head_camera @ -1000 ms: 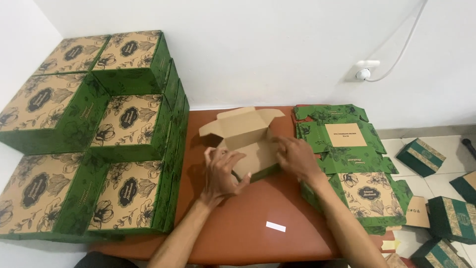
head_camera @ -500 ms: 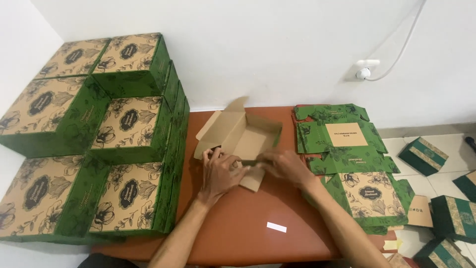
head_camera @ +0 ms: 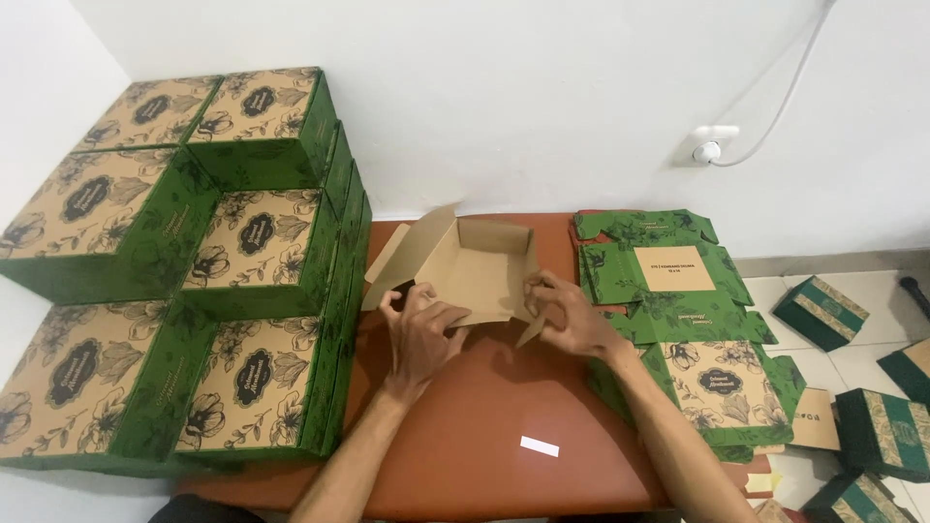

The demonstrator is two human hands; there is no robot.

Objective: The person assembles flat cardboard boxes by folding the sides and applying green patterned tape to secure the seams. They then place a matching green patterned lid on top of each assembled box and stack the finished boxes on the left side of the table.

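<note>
Here the half-folded cardboard box (head_camera: 465,266) lies open side up on the brown table (head_camera: 484,455), just right of the stack of finished green floral boxes (head_camera: 194,261), which serves as the landmark for everything else. Its plain kraft inside shows; the back wall and the wall nearest the stack stand up, while the near front flap lies low toward the person. The left hand (head_camera: 421,334) pinches the front edge of the box on the side closer to the stack, fingers curled over the cardboard and thumb under it. The right hand (head_camera: 567,315) grips the corner farther from the stack, fingertips closed on a small loose flap that hangs down at the front. The step in hand looks like raising and tucking the front wall, with the sides only partly locked. The next move probably calls for both hands to lift that front panel together and press its tabs inward while the side walls are kept upright. Farther from the stack, beyond the box, lies a pile of flat unfolded green box blanks (head_camera: 678,291). Nearer the person a small white slip (head_camera: 540,446) rests on the table.
</note>
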